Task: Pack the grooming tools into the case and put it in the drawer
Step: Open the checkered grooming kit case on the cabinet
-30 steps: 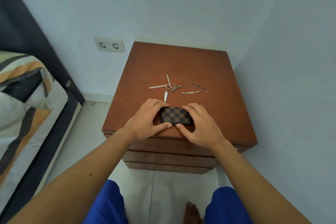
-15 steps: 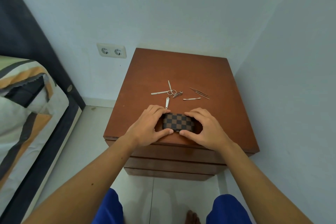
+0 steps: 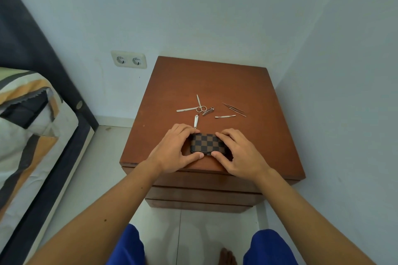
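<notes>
I hold the closed case (image 3: pixel 207 143), long axis left-right, between my left hand (image 3: pixel 172 150) and right hand (image 3: pixel 241 154), each grip curled round one end.

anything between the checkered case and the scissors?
Head view: one small nail clipper lies between the checkered case and the scissors, just beyond the left hand fingertips.

Brown-and-black checkered case (image 3: pixel 206 142) on a reddish-brown nightstand (image 3: pixel 215 84).

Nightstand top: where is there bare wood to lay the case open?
Bare wood: the whole back of the nightstand behind the scissors, and both side strips. Crowded: the middle, from the file to the tweezers, and the front, where both hands grip the case.
</notes>
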